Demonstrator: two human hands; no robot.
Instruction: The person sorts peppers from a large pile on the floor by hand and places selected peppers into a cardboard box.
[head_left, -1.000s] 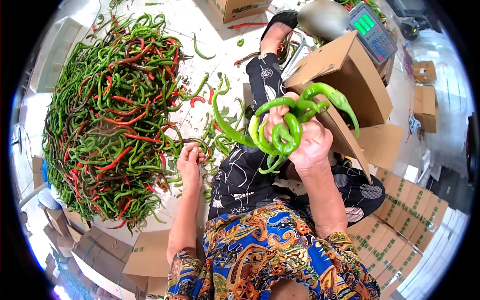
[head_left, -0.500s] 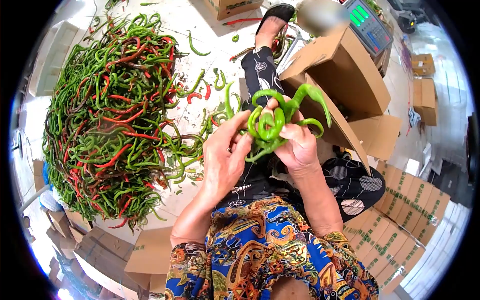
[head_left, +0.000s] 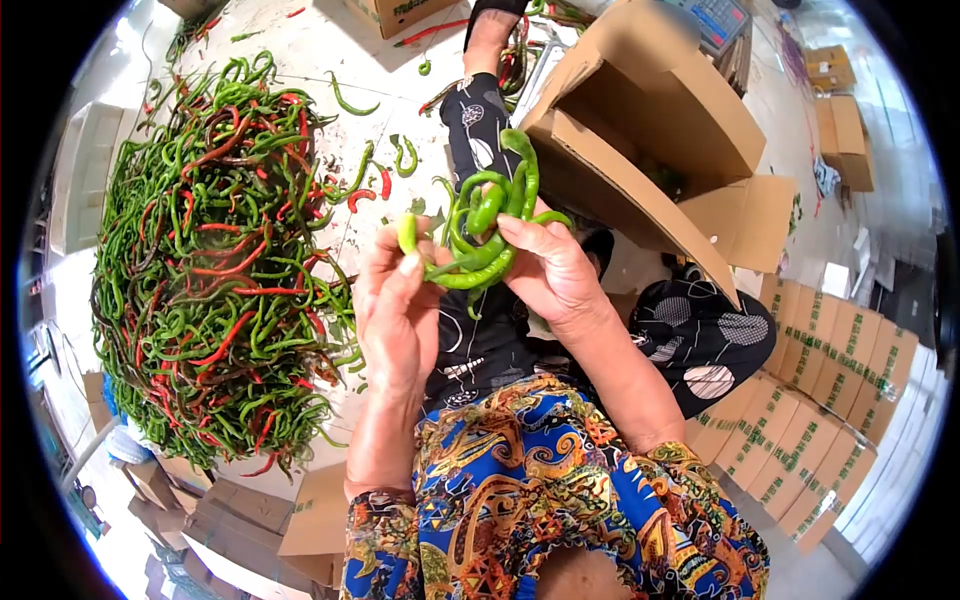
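Observation:
A bunch of curled green chili peppers (head_left: 485,262) is held up between my two hands, above my lap. My right hand (head_left: 553,270) grips the bunch from the right, thumb pressed on top. On the other side, my left hand (head_left: 395,310) pinches the pale end of a green pepper between thumb and fingers. Several peppers loop around each other, so which ones each hand holds is partly hidden. To the left lies a large heap of green and red chili peppers (head_left: 200,290) on the floor.
An open cardboard box (head_left: 640,190) stands tilted close to my right knee. Behind it is a scale with a keypad (head_left: 715,20). Stacked printed cartons (head_left: 800,430) lie at lower right, more boxes (head_left: 240,530) at lower left. Loose peppers (head_left: 352,97) dot the pale floor.
Both hands have shifted left with the bunch, and the peppers have turned. My left hand has taken hold of a pepper's pale end. The view has moved slightly too.

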